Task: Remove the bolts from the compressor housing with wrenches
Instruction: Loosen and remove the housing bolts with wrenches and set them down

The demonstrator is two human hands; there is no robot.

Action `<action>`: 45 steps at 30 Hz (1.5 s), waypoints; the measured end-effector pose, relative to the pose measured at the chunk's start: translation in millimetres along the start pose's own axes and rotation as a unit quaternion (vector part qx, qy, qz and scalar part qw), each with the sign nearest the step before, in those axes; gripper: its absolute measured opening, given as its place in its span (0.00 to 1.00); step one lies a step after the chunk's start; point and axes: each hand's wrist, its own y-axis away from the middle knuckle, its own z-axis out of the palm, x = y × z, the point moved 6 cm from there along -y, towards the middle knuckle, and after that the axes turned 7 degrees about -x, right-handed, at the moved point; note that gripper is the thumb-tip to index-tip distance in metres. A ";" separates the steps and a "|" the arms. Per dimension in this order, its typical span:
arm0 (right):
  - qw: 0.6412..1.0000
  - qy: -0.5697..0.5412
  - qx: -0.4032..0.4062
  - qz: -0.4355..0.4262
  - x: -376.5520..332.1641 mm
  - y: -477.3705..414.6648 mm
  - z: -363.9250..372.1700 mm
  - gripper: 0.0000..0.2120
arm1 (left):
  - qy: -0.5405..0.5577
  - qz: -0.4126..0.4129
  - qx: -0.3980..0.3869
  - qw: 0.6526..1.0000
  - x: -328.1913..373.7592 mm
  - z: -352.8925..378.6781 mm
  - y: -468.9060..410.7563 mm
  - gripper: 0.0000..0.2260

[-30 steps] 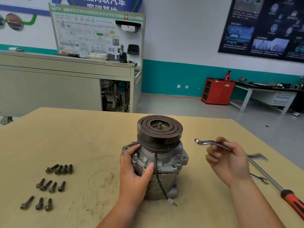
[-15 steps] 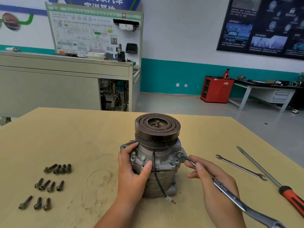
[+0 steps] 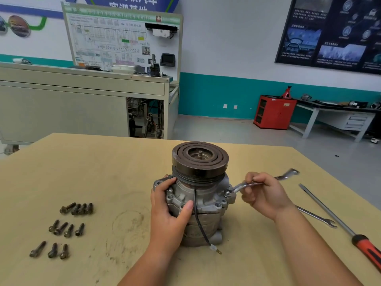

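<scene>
My right fingers (image 3: 254, 179) clamp the wrench (image 3: 245, 185) shank; its head sits on a bolt (image 3: 227, 193) just left of them, handle running out rightward. My left fingers (image 3: 168, 183) curl round the compressor housing (image 3: 206, 200), upright on the bench (image 3: 103, 172). Right hand is nearer the bolt.

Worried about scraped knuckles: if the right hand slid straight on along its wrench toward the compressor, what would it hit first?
Likely the bolt its wrench sits on, then the compressor housing; depth is uncertain.
</scene>
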 end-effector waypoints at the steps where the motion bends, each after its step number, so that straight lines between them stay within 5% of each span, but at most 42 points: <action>1: 0.999 -0.022 0.000 -0.033 -4.4 6.1 -1.2 0.14 | 0.001 0.001 0.002 1.000 0.2 -0.5 -0.1 0.22; 4: 0.986 -0.093 0.026 -0.140 -9.1 34.9 -5.5 0.06 | 0.001 -0.001 0.004 1.000 -1.2 -1.0 -0.4 0.22; 7: 0.974 0.063 0.082 -0.203 1.2 66.9 -0.6 0.18 | 0.001 -0.003 0.003 1.000 -1.3 -0.9 -0.1 0.22; 10: 0.948 0.197 0.122 -0.220 7.1 83.8 16.9 0.17 | -0.002 -0.002 0.001 1.000 0.5 -0.5 -0.4 0.22; 19: 0.918 0.293 0.143 -0.225 3.2 87.4 42.2 0.16 | 0.000 -0.005 -0.004 1.000 1.6 -0.6 0.2 0.23; 23: 0.959 0.226 0.119 -0.125 -15.7 52.9 16.4 0.22 | -0.002 -0.005 -0.004 1.000 1.7 -0.7 0.8 0.22; 28: 0.990 0.137 0.016 0.029 -15.5 -2.2 4.1 0.16 | -0.002 -0.008 -0.001 1.000 2.5 -0.7 0.5 0.22; 32: 0.996 0.089 -0.014 -0.027 -19.8 -2.0 4.7 0.10 | -0.002 -0.007 -0.001 1.000 2.9 -0.9 0.7 0.23; 36: 0.984 -0.070 0.049 -0.154 -13.1 38.4 -6.1 0.04 | -0.001 -0.007 -0.001 1.000 2.7 -0.3 0.6 0.23; 39: 0.978 0.029 0.109 -0.175 5.1 71.2 -2.2 0.16 | 0.000 -0.009 -0.003 1.000 2.6 -0.1 0.6 0.23; 45: 0.941 0.227 0.143 -0.205 16.3 93.6 33.8 0.14 | 0.002 -0.004 -0.005 1.000 2.2 -0.7 0.9 0.23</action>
